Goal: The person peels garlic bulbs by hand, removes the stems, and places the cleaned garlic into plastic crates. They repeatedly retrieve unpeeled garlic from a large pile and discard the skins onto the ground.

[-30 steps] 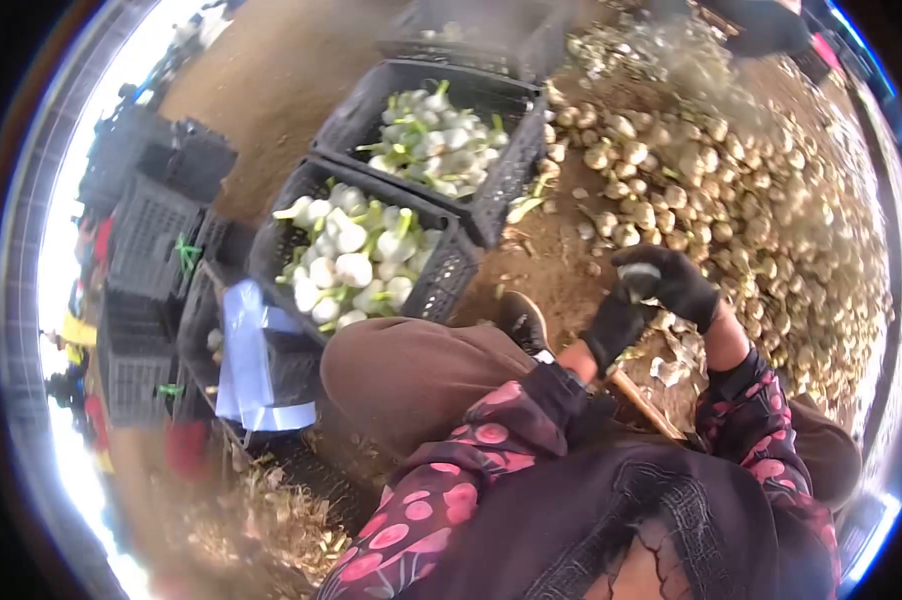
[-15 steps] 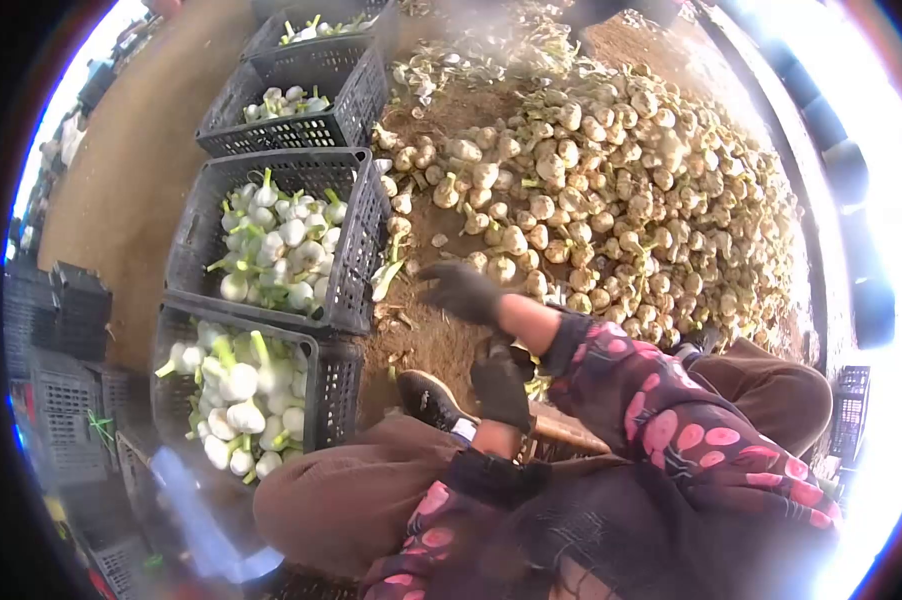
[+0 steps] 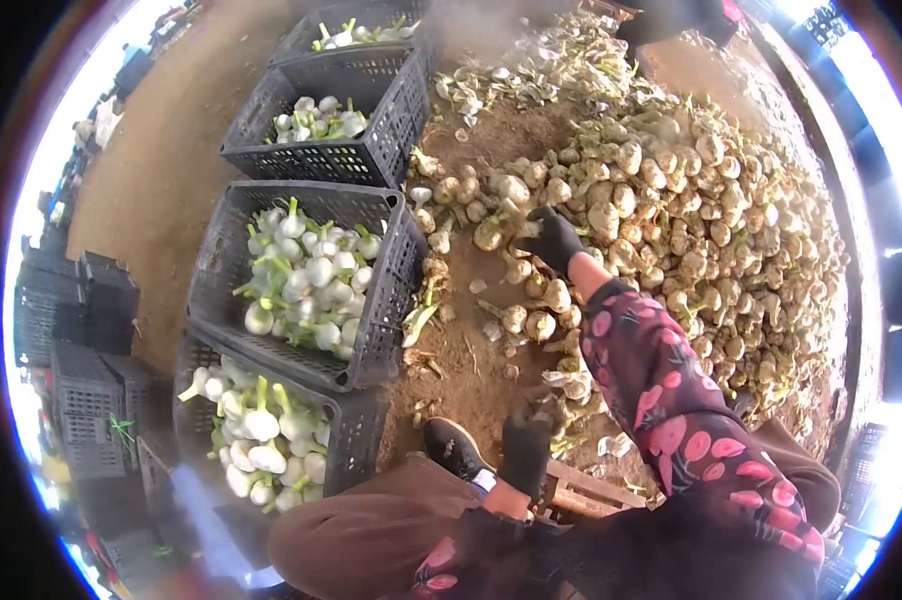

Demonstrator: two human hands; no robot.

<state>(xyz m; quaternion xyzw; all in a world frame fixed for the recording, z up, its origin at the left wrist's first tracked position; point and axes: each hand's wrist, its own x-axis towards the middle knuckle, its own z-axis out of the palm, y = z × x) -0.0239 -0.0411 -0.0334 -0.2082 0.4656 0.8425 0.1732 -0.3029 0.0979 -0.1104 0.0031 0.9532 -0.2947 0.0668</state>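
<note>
Right hand [image 3: 554,238] reaching into the heap of untrimmed bulbs [image 3: 671,210] on the ground.
Its gloved fingers curl over one bulb at the pile's near edge; left hand [image 3: 527,452] hangs low, grip unclear. Best to take a loose edge bulb, near the crate of cleaned bulbs [image 3: 306,280].

We are seeing a bare dirt strip [image 3: 461,350] lying open between the crates [image 3: 301,270] and the garlic pile [image 3: 671,200]. Loose bulbs [image 3: 526,320] and husks are cluttering it.

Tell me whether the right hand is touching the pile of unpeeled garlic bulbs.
Touching. In the head view the gloved right hand lies stretched out on the garlic pile, its fingers resting on bulbs at the pile's near edge with no gap showing.
</note>
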